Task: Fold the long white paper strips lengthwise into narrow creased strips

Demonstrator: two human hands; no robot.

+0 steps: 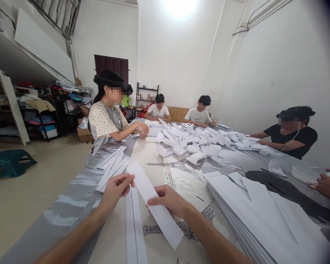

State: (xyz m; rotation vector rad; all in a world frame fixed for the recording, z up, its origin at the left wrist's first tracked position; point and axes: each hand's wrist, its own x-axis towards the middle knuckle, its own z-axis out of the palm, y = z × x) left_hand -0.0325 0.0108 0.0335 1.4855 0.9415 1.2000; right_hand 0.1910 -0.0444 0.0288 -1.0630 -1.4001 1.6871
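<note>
A long white paper strip [156, 209] slants between my two hands above the table. My left hand [117, 187] pinches its upper left end between thumb and fingers. Around its right edge, near the middle, my right hand [167, 200] is closed, thumb on top and fingers partly hidden underneath. Below the held strip lie flat white strips [132, 227] side by side on a cloth printed with Eiffel Towers [169, 165]. More loose strips [112, 167] are fanned out beyond my left hand.
A tall stack of white paper [253, 212] stands at the right. Folded white paper pieces [192, 141] are heaped mid-table. Co-workers sit around the table, one person [110, 113] at the left. Another person's hand [328, 185] shows at the right edge. A green stool [11, 161] stands on the floor.
</note>
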